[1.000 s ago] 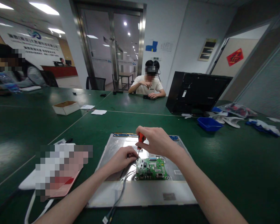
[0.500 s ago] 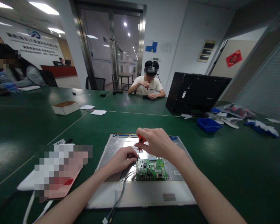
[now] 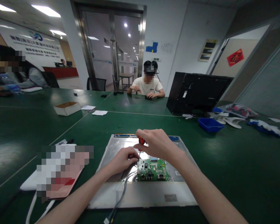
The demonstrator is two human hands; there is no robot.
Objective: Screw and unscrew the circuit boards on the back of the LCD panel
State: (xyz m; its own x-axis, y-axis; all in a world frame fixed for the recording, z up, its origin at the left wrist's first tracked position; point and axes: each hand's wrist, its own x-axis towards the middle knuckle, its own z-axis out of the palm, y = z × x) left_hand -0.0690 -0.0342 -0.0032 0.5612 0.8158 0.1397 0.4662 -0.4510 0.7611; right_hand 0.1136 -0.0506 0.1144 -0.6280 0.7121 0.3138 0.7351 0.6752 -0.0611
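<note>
A green circuit board (image 3: pixel 153 169) lies on the back of a silver display panel (image 3: pixel 142 194). My right hand (image 3: pixel 154 143) is closed around the orange and black handle of a screwdriver (image 3: pixel 141 141), held upright with its thin shaft pointing down at the board's upper left corner. Beside that corner, my left hand (image 3: pixel 124 158) has its thumb and fingers pinched close to the screwdriver tip; whatever sits between them is hidden. Grey cables (image 3: pixel 123 194) run from the board's left side over the panel's near edge and end in a small white connector (image 3: pixel 106 220).
Left of the panel lie a blurred pink and white item (image 3: pixel 67 174) and white cables (image 3: pixel 44 209). Farther off are a cardboard box (image 3: pixel 67 109), a blue tray (image 3: pixel 210 124), a black monitor (image 3: pixel 198 93) and gloves (image 3: pixel 264 128). A person (image 3: pixel 149 82) sits opposite.
Both hands keep nearly the same place, with the screwdriver still at the board's corner. The view has shifted slightly. The person opposite has lowered a raised hand toward the table.
</note>
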